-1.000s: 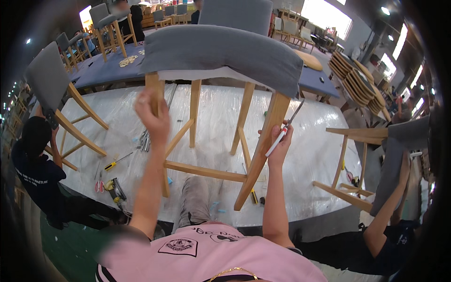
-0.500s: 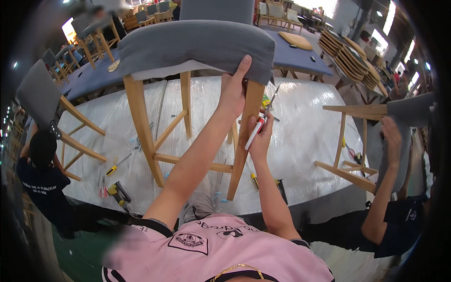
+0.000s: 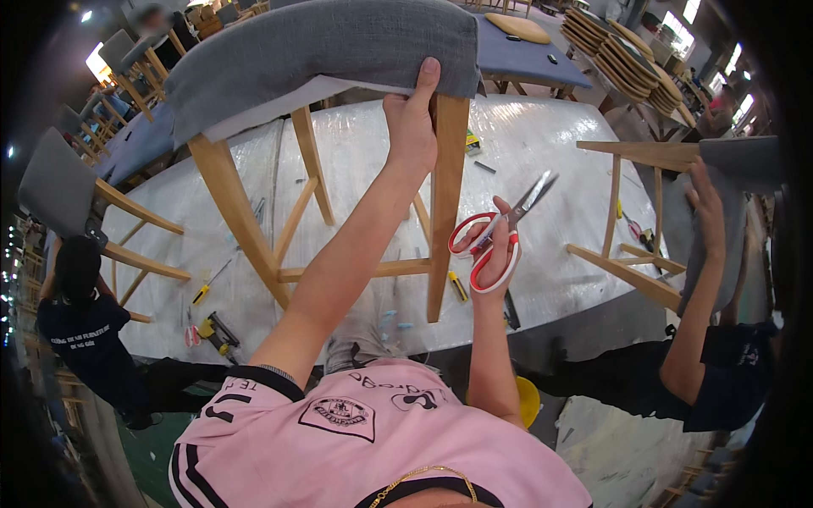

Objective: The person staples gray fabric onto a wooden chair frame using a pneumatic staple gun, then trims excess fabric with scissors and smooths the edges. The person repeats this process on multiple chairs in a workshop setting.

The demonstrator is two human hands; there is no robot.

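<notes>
Over the plastic-wrapped table [image 3: 542, 152], right hand's [image 3: 498, 245] scissors [image 3: 500, 233], blades up-right.

You have little of this kind in view. A small yellow box [image 3: 472, 142] lies on the plastic-covered table [image 3: 542, 135], just behind the chair leg [image 3: 446, 203]; its print is too small to make out. You can see no signs, loose labels or screens anywhere else around you.

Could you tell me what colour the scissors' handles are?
Red with white, on the scissors; head view.
</notes>
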